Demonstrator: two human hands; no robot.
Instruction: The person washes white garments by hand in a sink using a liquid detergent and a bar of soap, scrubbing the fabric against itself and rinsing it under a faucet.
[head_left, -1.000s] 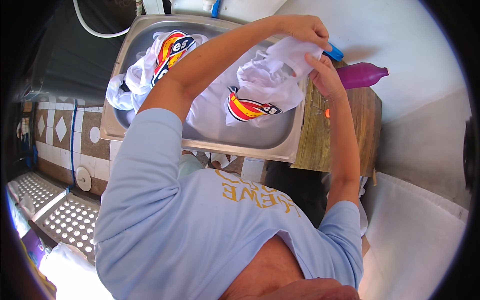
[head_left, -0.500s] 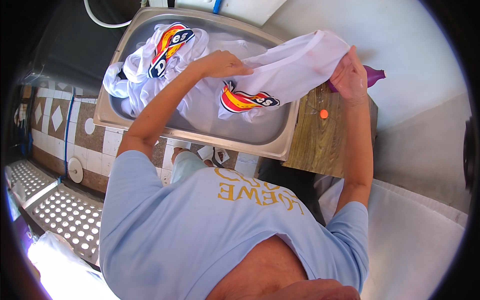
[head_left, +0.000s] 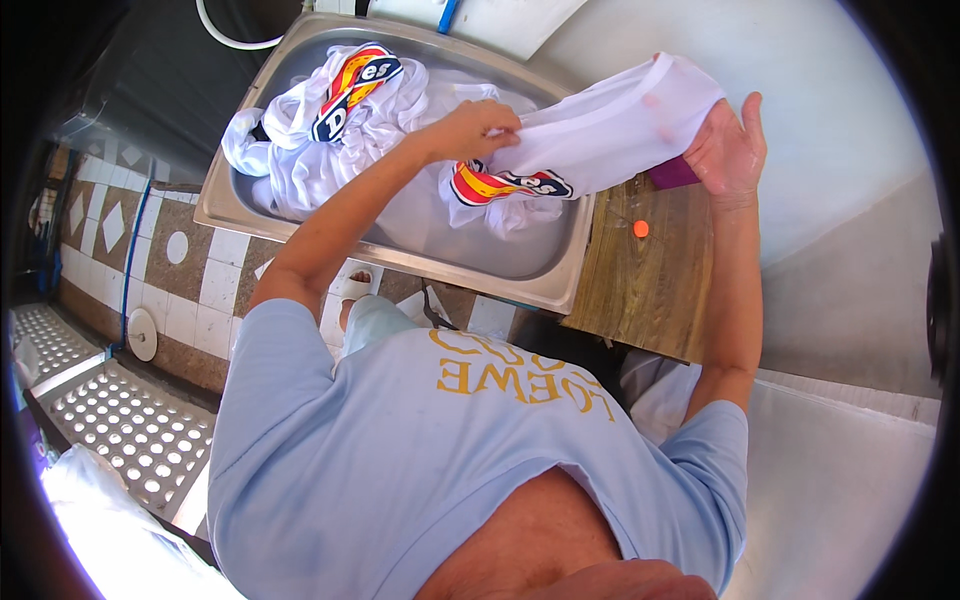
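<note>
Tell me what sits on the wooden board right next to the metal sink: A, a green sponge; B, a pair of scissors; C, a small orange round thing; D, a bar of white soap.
C: a small orange round thing lies on the wooden board beside the metal sink, below the white garment stretched between the left hand and the right hand.

A heap of garments (head_left: 330, 120) lies in the sink (head_left: 540, 285), wooden board (head_left: 650, 290) right of it.

Both hands (head_left: 480, 125) (head_left: 725, 150) outstretched, gripping.
</note>
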